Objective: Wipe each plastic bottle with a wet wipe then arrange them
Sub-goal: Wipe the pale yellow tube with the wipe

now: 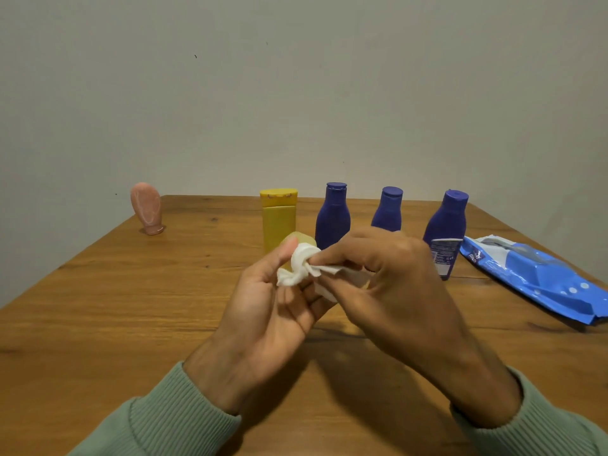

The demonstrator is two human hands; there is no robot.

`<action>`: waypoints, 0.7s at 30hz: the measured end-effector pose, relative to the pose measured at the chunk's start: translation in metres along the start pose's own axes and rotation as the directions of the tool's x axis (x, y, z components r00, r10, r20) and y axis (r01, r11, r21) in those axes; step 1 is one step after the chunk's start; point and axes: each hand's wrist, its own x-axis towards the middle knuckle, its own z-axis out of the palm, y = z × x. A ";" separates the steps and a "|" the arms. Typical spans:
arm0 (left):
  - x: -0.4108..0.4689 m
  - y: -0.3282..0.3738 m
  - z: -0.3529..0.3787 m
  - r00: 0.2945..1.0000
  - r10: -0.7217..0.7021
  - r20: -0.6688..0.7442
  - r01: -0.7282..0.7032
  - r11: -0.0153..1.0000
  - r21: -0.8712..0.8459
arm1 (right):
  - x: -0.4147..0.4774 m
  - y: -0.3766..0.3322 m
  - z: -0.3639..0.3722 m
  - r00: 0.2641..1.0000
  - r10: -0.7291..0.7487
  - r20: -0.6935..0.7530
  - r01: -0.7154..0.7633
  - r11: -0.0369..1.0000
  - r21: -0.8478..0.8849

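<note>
Wet wipe [301,269] is bunched between both my hands: my left hand [263,311] pins the crumpled end under its thumb against curled fingers, and my right hand [391,284] pinches the flatter tail between forefinger and thumb, so both grips are narrow and closed on the cloth. Just beyond my left thumb a pale yellow bottle [301,239] shows its rounded top. My hands cover the rest of it, and I cannot tell whether I am touching it or whether it stands free on the table [131,307]. I judge this to be the readying step, so the thing to do well is to open the wad. I should draw the tail out with my right hand while my left lets go a little at a time, until I have a flat pad wide enough to wrap a bottle's side. A tight ball would only smear in a thin line. Past my fingertips stand a tall yellow bottle [279,222] and three blue bottles [333,218], upright and close together, so I should lift one clear of its neighbours and not scrub it in place. A pink tube [147,207] stands well off to the left of my grip, and the wipe pack [539,278] lies to the right of it.
</note>
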 end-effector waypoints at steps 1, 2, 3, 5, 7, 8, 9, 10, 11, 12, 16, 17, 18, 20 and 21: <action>0.000 0.001 0.000 1.000 -0.003 0.003 0.003 1.000 0.001 | 0.000 0.001 -0.001 1.000 0.007 -0.021 -0.008 0.999 -0.033; 0.000 0.001 -0.001 1.000 -0.004 0.007 0.004 1.000 0.005 | 0.000 0.002 -0.002 0.999 0.018 -0.036 -0.019 0.999 -0.051; 0.000 0.002 0.000 1.000 -0.006 0.007 0.006 1.000 0.008 | 0.000 0.002 -0.004 0.999 0.028 -0.038 -0.030 0.998 -0.060; 0.001 0.001 -0.001 1.000 -0.017 -0.005 0.017 1.000 -0.002 | 0.001 0.002 -0.005 0.999 0.028 0.015 -0.028 0.999 -0.023; 0.001 0.000 -0.001 0.999 -0.027 -0.017 0.027 0.999 -0.019 | 0.001 -0.001 -0.004 0.998 -0.008 0.063 0.008 1.000 0.008; 0.000 -0.001 -0.001 1.000 -0.027 -0.007 0.026 0.999 -0.017 | 0.001 -0.002 -0.004 0.998 -0.023 0.062 0.023 1.000 0.000; 0.000 -0.001 0.000 1.000 -0.019 0.008 0.019 1.000 -0.007 | 0.001 -0.003 -0.004 0.999 -0.027 0.043 0.027 1.000 -0.010; -0.001 -0.002 0.001 1.000 -0.005 0.017 0.005 1.000 0.011 | 0.001 -0.002 -0.004 1.000 -0.021 0.014 0.021 1.000 -0.017; -0.002 -0.002 0.001 1.000 0.012 0.018 -0.012 0.999 0.030 | 0.001 -0.001 -0.004 1.000 -0.005 -0.015 0.005 1.000 -0.025; -0.001 -0.002 0.001 1.000 0.025 0.012 -0.025 0.999 0.041 | 0.001 -0.001 -0.005 0.999 0.014 -0.038 -0.015 0.999 -0.035; -0.001 -0.003 -0.001 1.000 0.020 -0.005 -0.020 0.999 0.041 | 0.002 -0.001 -0.009 0.998 0.064 -0.004 -0.064 0.998 -0.024; -0.001 -0.003 0.000 1.000 0.023 -0.010 -0.023 0.998 0.051 | 0.002 -0.002 -0.010 0.998 0.063 0.023 -0.063 0.998 -0.001; -0.001 -0.004 0.000 0.999 0.032 -0.012 -0.031 0.998 0.062 | 0.003 -0.002 -0.010 0.997 0.058 0.042 -0.059 0.998 0.021; -0.002 -0.004 0.003 0.999 0.049 0.002 -0.049 0.994 0.099 | 0.003 -0.003 -0.012 0.997 0.052 0.053 -0.054 0.998 0.032; -0.003 -0.004 0.004 0.998 0.055 0.013 -0.056 0.991 0.121 | 0.004 -0.003 -0.012 0.997 0.058 0.049 -0.059 0.998 0.021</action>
